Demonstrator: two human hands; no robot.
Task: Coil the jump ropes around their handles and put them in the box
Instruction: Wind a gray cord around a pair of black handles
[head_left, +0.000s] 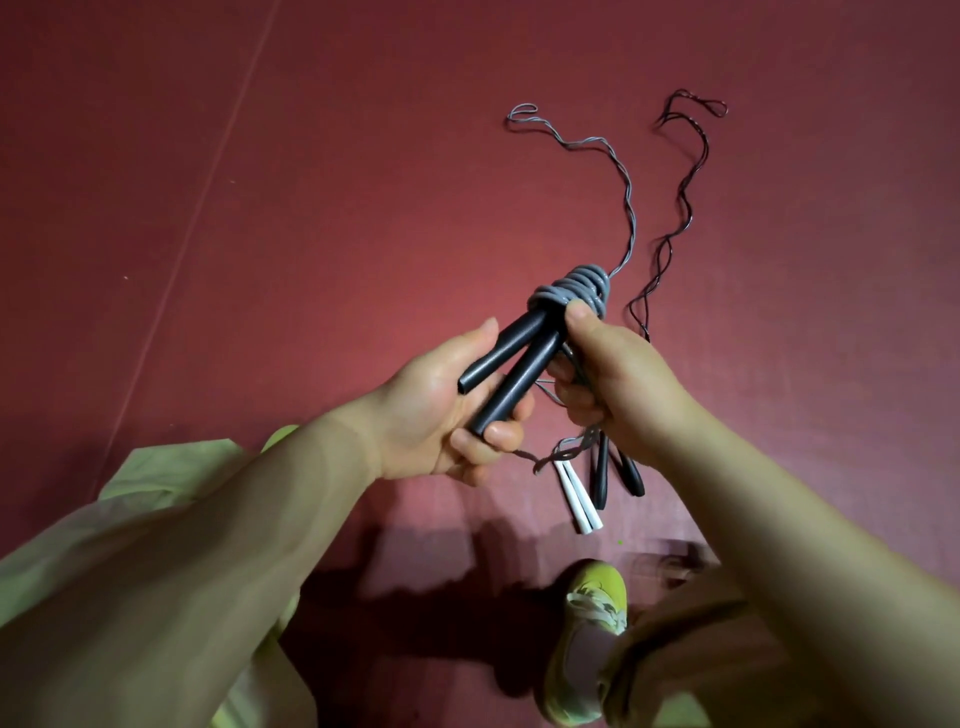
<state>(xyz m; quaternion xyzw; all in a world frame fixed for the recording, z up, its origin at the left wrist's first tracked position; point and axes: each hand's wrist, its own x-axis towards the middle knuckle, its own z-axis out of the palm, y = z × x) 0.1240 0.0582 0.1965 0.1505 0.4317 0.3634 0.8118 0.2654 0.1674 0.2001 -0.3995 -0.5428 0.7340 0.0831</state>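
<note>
Handles (511, 364) point up-away from left hand (447, 410), which grips them; right hand (613, 374) pinches grey coil (576, 288) at far end, nearer loose rope.

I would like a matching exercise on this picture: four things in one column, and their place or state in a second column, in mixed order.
Things:
1. black handles
2. grey rope coil
3. white handles
4. dark rope

Places or states:
A. lying on the floor, near the shoe
B. wound around the tops of the held handles
C. stretched loose on the red floor
D. held in the left hand

Pairs: 1-D, 2-B, 3-A, 4-C
</note>
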